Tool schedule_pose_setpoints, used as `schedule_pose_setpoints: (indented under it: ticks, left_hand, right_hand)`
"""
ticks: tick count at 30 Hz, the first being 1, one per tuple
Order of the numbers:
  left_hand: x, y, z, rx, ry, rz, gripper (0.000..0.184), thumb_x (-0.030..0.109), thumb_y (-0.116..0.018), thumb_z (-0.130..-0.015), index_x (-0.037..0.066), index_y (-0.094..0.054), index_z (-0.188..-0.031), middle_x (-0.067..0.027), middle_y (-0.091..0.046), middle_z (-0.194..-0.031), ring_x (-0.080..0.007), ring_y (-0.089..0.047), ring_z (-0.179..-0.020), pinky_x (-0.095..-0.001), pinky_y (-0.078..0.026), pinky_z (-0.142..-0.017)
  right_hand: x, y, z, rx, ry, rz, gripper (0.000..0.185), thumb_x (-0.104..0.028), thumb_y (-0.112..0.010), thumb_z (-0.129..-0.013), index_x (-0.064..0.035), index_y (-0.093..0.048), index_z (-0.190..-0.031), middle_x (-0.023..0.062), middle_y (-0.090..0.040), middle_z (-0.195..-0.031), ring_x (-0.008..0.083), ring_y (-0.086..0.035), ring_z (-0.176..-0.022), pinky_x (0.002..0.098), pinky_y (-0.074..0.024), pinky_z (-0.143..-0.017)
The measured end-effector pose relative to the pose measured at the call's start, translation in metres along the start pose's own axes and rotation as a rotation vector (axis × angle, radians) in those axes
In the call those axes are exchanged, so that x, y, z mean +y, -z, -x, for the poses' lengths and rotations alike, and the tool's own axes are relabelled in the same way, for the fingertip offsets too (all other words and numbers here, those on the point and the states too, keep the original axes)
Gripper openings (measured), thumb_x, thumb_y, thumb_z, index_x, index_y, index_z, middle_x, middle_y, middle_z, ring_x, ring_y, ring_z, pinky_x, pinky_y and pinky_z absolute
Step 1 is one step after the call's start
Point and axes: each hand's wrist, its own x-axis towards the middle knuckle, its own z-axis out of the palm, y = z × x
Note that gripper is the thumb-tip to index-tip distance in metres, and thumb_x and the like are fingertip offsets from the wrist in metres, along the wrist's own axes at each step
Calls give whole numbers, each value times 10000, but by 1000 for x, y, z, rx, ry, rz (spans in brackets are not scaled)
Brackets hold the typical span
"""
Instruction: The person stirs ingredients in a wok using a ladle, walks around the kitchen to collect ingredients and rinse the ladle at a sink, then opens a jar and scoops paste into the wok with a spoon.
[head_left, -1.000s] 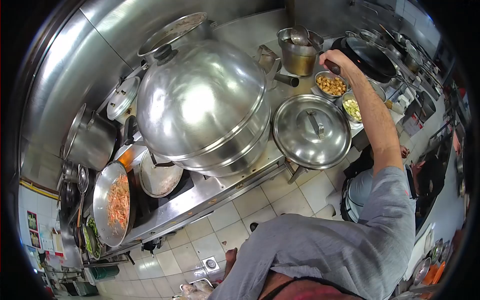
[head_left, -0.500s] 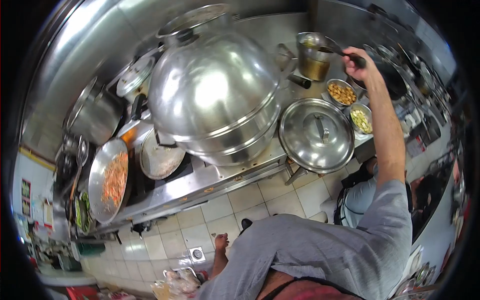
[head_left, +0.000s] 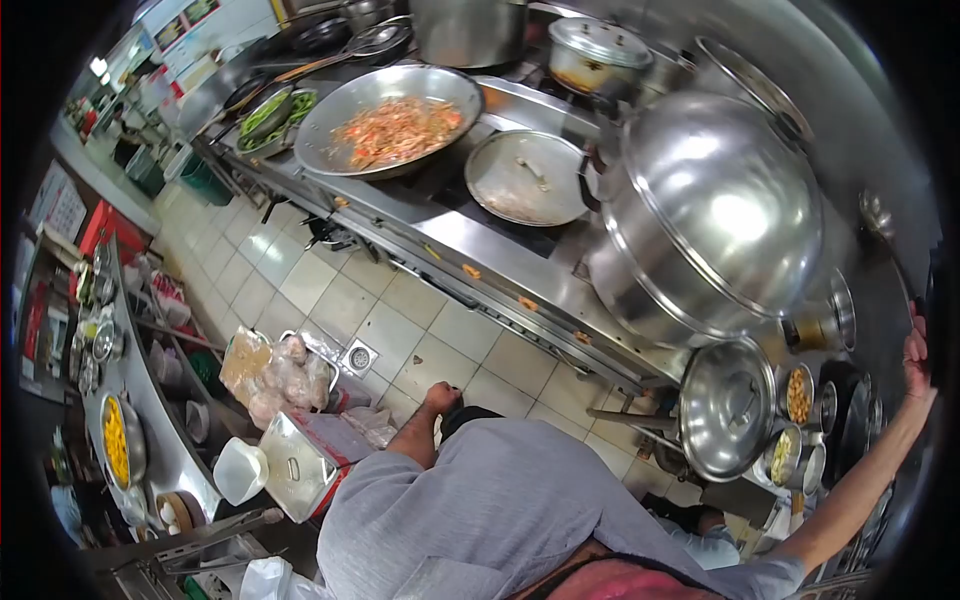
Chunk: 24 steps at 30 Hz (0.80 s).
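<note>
My right hand, at the far right, is closed on the black handle of a ladle. The ladle's metal bowl is raised beside the large domed steel pot, apart from the metal container of brownish liquid below it. Near that hand are a small bowl of browned cubes and a bowl of pale green pieces. My left hand hangs low over the floor tiles with its fingers curled in; I see nothing in it.
A round steel lid sits at the stove's front edge. Along the stove are a wok of shredded orange food, a lidded pan and a pot. Bagged food and a metal box stand behind on the left.
My view has swung left, showing more of the stove and the counter behind. The ladle has come up out of the container of liquid, still in my right hand. My left hand stays low.
</note>
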Motion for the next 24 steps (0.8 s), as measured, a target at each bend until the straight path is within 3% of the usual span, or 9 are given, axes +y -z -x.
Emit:
schedule_pose_setpoints:
  ticks: [3,5,10,12,13,15,18,21,24]
  left_hand:
    - [-5,15,-5,40,-84,4,377,363,-621,-733,15,-629,-878,-189,-646,-889,-325,-621,-870,-382,-491,-790]
    - [-8,31,-5,57,-41,77,365,354,-635,-729,21,-631,-877,-181,-649,-891,-315,-624,-870,-377,-490,-792]
    - [-56,70,-18,38,14,136,369,368,-631,-726,23,-628,-859,-168,-655,-853,-297,-629,-843,-370,-490,-775]
    - [-88,88,-24,1,34,183,380,378,-627,-728,22,-626,-861,-163,-655,-839,-294,-630,-834,-372,-488,-771]
    - [-102,100,-24,26,57,229,378,375,-622,-732,19,-623,-860,-162,-654,-824,-292,-630,-824,-372,-488,-765]
    - [-130,125,-23,50,83,273,376,372,-617,-737,16,-620,-859,-161,-653,-809,-290,-630,-815,-372,-488,-758]
    - [-174,166,-18,187,142,299,349,342,-624,-738,5,-615,-828,-160,-651,-774,-273,-637,-738,-351,-499,-708]
    - [-207,200,-5,245,229,438,343,328,-634,-733,-6,-607,-802,-140,-641,-721,-216,-625,-626,-328,-503,-628]
    - [-232,210,11,392,298,584,322,309,-651,-727,-2,-603,-792,-110,-624,-685,-162,-582,-541,-317,-480,-526]
  right_hand:
    - [18,-136,-1,-235,-112,-98,525,-220,-591,-833,174,-390,-1115,99,-502,-692,172,-434,-505,298,-340,-468]
    - [34,-197,-10,-313,-84,-84,534,-173,-587,-816,219,-346,-1086,86,-483,-670,131,-358,-434,266,-264,-432]
    - [107,-337,-32,-472,-161,-304,611,-170,-613,-793,211,-292,-1148,75,-481,-653,139,-394,-417,261,-290,-419]
    - [141,-366,-48,-444,-195,-326,488,-166,-345,-961,161,-182,-1286,29,-365,-662,110,-328,-416,251,-247,-413]
    - [164,-387,-56,-504,-273,-337,451,-188,-381,-954,171,-287,-1212,34,-389,-667,110,-330,-400,252,-255,-406]
    - [218,-432,-63,-607,-317,-286,451,-176,-366,-952,183,-277,-1209,41,-388,-660,120,-329,-390,263,-264,-418]
    - [307,-489,-78,-678,-470,-356,419,-151,-458,-894,167,-363,-1150,31,-433,-654,97,-366,-421,253,-305,-436]
    - [392,-528,-103,-585,-562,-205,327,-121,-552,-805,101,-475,-1031,14,-489,-646,77,-432,-461,228,-344,-447]
    - [461,-562,-117,-575,-549,103,205,-97,-593,-741,-6,-494,-896,30,-514,-636,109,-470,-482,271,-397,-469]
